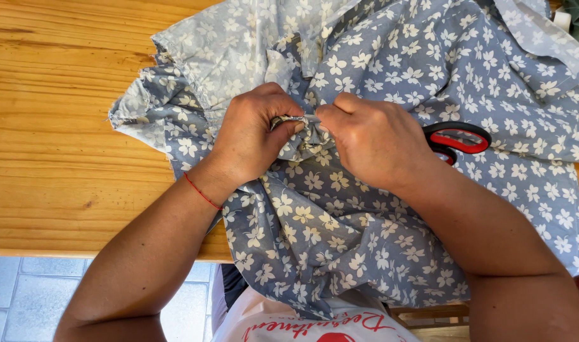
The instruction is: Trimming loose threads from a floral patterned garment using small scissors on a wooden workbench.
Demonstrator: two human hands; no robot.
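Hands pinching gathered seam of floral fabric (340, 221) | left hand (251, 136) and right hand (375, 139) both clenched on it | scissors (457, 139) idle | next likely needs taut hold.

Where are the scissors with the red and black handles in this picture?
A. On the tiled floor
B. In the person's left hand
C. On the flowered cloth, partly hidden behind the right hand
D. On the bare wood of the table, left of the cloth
C: the scissors lie on the flowered cloth, only their handles showing past the right hand, while the left hand pinches a fold of cloth.
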